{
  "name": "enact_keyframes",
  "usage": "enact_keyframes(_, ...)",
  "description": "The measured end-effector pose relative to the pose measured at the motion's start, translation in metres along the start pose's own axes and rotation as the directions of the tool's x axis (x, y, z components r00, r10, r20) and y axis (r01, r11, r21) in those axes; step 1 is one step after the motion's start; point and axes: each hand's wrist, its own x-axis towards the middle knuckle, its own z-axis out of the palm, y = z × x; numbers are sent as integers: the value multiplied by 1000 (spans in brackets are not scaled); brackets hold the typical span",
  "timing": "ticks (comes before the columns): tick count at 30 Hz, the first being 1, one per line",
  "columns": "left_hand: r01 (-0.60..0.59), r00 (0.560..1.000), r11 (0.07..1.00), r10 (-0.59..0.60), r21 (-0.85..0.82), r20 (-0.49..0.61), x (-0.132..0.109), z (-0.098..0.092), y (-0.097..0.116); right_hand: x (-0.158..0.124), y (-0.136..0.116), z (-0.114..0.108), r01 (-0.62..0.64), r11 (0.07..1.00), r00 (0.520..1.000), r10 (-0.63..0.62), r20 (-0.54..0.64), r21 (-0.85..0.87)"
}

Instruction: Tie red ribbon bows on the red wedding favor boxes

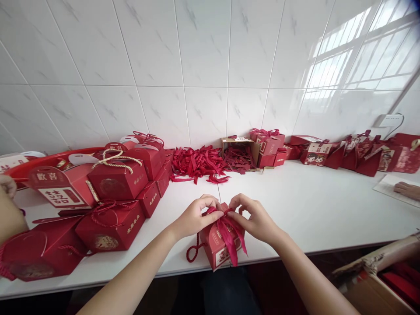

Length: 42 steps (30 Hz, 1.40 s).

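A small red gift box (215, 247) with a white printed label stands near the front edge of the white table. Its top is gathered under a dark pink ribbon (228, 238), whose two tails hang down the front. My left hand (198, 216) pinches the ribbon at the knot from the left. From the right, my right hand (254, 216) pinches the same ribbon beside it, fingers curled. The fingers partly hide the knot. A looped red cord (194, 251) lies at the box's left side.
Stacked red boxes (114, 179) with rope handles fill the left. Against the tiled wall lie a ribbon pile (198, 162) and an open carton (255, 153) of dark red strips. More gift boxes (315, 153) line the back right. Other people's hands (407, 190) show at both sides. A cardboard box (370, 291) stands lower right.
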Motion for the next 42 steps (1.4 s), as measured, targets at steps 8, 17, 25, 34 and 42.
enact_keyframes(8, 57, 990, 996, -66, -74, -127, 0, 14, 1, 0, 6, 6, -28, 998, 994, 34, -99, 62)
enact_keyframes(17, 60, 987, 995, -71, -83, -145, 1, 18, 2, -3, 13, 11, -181, 879, 966, 242, -86, 441)
enact_keyframes(25, 60, 987, 994, -72, -89, -140, 1, 21, -1, -4, 21, 11, -171, 768, 934, 325, -145, 617)
enact_keyframes(34, 100, 992, 977, -112, -190, -57, -2, 10, 1, -6, 28, -1, -193, 824, 950, 293, -109, 533)
enact_keyframes(42, 149, 978, 970, -174, -190, -119, -4, 17, 5, -5, 25, -3, -197, 789, 953, 294, -75, 581)
